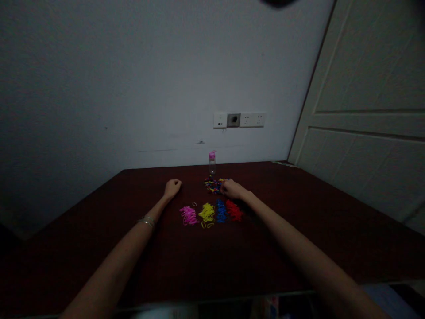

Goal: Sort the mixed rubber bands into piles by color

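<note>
My right hand reaches to the right edge of a heap of mixed-colour rubber bands. Its fingers are pinched together at the bands, and what they hold is too small to tell. Resting on the table to the left of the heap, my left hand is curled closed with nothing seen in it. Nearer to me lies a row of sorted rubber bands: a pink pile, a yellow pile, a blue pile and a red pile. A few loose bands lie beside the pink and yellow piles.
Behind the heap stands a clear bottle with a pink lid. The dark red table meets a pale wall with a row of sockets. A white panelled door stands at the right.
</note>
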